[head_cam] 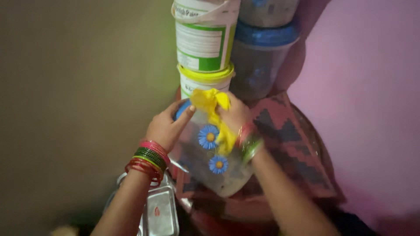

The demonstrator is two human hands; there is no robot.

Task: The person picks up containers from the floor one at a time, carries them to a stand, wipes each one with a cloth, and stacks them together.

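Red-and-black patterned cloth (pixel 286 140), clear flowered jar (pixel 210 161), 2 stacked tubs (pixel 203 83) on it

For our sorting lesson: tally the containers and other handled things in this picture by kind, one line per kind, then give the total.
Clear jar with blue flowers: 1
Yellow cloth: 1
White tubs, stacked: 2
Blue-lidded clear containers, stacked: 2
Steel boxes: 1 clearly seen
Total: 7
The left hand holds the jar; the right hand grips the cloth.

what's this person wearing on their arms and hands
Both forearms are bare, with no sleeves in view. The left wrist carries a stack of thin round bangles in pink, dark green, yellow-green and red bands. The right wrist has a blurred stack of red and green bangles. Neither the left hand nor the right hand wears gloves.
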